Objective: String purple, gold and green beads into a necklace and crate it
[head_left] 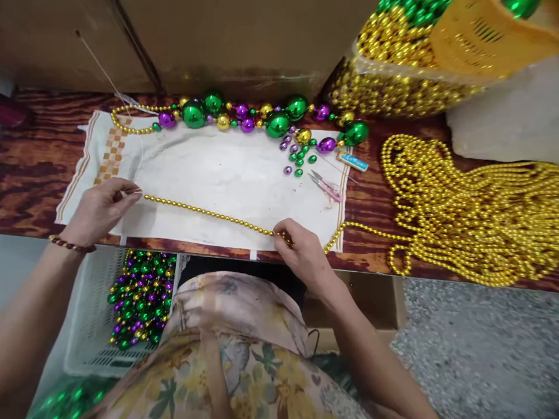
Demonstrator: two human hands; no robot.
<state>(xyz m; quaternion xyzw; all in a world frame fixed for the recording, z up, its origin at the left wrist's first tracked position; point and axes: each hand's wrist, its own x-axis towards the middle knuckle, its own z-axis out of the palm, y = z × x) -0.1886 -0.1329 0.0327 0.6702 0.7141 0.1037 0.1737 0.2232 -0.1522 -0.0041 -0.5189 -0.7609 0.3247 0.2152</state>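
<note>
My left hand [101, 208] pinches the left end of a strand of small gold beads [209, 213] over a white cloth [218, 174]. My right hand [301, 247] is closed on the same strand near the cloth's front edge. The strand is stretched taut between both hands, then runs right to a large heap of gold bead strands [476, 215]. A finished string of big green, purple and gold balls [262, 119] lies along the cloth's far edge.
Loose small beads [297, 157], pink snips [325, 186] and a small blue packet [351, 161] lie at the cloth's right. A white basket [94, 314] of mixed beads sits below the wooden table. A bag of gold beads [393, 75] stands at the back right.
</note>
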